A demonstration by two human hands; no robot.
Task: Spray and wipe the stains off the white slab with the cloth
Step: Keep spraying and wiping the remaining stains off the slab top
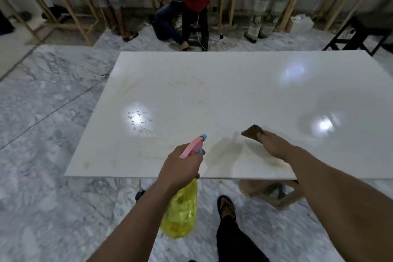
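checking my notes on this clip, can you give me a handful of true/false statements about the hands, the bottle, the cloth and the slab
1. The left hand grips the spray bottle. True.
2. The bottle's body is blue. False: the body is yellow, with a pink and blue spray head.
3. The right hand holds a dark cloth over the white slab. True.
4. The slab is spotless. False: yellowish stains show on it, such as near its far left part and near edge.
5. The spray bottle stands on the slab. False: it is held at the slab's near edge, its body hanging below.
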